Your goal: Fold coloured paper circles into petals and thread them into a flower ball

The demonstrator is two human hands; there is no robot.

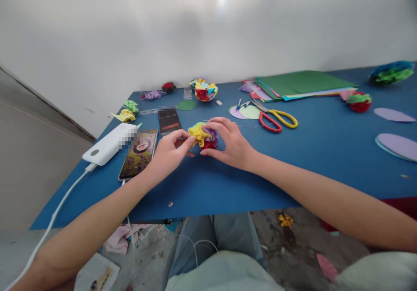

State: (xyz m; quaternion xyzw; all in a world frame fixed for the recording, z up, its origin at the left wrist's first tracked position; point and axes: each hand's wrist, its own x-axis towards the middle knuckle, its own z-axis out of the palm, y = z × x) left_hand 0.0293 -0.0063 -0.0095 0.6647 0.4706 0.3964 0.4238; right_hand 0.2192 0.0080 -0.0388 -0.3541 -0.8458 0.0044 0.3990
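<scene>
Ruffled yellow-purple-red-green ball (201, 135) held between left hand (172, 151), thumb and finger pinching its yellow side, and right hand (232, 144), half-open, curled round its purple side; lit phone (139, 155) close left of left hand, dark phone (170, 120) just beyond, scissors (266, 110) beyond right hand.

The blue bench (208, 191) is strewn with scissors (269, 111), stacked coloured paper (306, 83), a cabled smartphone (140, 156) and a white power bank (109, 145).

Ruffled ball (204, 137), yellow, purple, red, between 2 hands (235, 147)
</scene>
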